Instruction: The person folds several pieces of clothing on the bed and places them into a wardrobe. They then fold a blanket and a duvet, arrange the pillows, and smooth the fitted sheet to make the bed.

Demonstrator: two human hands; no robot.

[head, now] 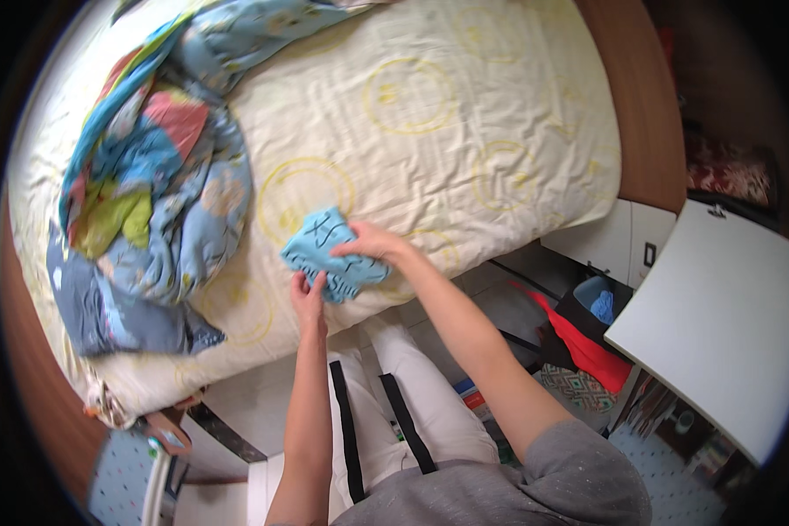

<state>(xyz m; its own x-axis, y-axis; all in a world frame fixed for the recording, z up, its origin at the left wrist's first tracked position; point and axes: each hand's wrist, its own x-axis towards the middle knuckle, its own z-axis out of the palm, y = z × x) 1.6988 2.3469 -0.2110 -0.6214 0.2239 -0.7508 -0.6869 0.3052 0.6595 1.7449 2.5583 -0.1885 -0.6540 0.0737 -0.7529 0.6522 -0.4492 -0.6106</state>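
A light-blue cloth piece (315, 253) with dark printed lettering, possibly a garment, is bunched into a small bundle near the bed's front edge. My left hand (309, 299) pinches its lower edge between thumb and fingers. From the right, my right hand (376, 242) grips the upper part, its thumb lying across the cloth; some fingertips are hidden. Beneath both hands is a cream bedsheet (500, 85) with yellow smiley faces, wrinkled across the mattress.
A crumpled patterned quilt (217, 197) lies on the bed's left side, beside a dark-blue pillow (125, 315). Brown wooden bed boards (638, 92) edge the mattress. At right stand a white desk (717, 315) and a dark bin (582, 315), with red fabric (585, 348) near them.
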